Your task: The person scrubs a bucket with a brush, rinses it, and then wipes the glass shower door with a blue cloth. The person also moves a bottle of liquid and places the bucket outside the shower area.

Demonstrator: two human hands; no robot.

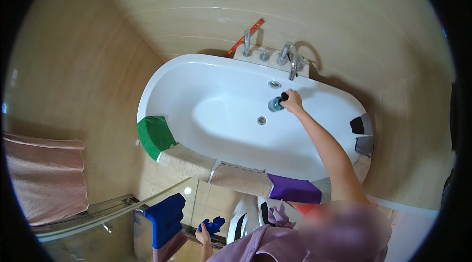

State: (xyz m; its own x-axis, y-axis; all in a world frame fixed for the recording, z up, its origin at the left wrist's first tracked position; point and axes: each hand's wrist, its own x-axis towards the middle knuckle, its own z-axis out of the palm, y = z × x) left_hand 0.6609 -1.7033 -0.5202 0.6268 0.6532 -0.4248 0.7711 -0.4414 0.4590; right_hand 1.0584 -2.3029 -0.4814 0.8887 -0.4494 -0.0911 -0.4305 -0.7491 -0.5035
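Note:
My right hand (293, 102) reaches over the white bathtub (177, 58) and is closed around the dark top of a teal, see-through bottle (275, 104). The bottle is tilted above the basin, up and to the right of the drain (261, 120) and below the overflow fitting (274, 84). Low in the view, my left hand (203, 235) holds a crumpled blue cloth (212, 226) outside the tub. Cloths lie over the tub's near rim: a green cloth (155, 134), beige cloths (241, 179) and a purple cloth (295, 189).
Chrome taps (287, 55) stand on a ledge at the far rim, beside a red stick (239, 40) leaning there. Grey and black cloths (363, 144) cover the right rim. Another blue cloth (166, 217) hangs by the glass screen's rail (110, 220). A pink towel (48, 177) hangs at left.

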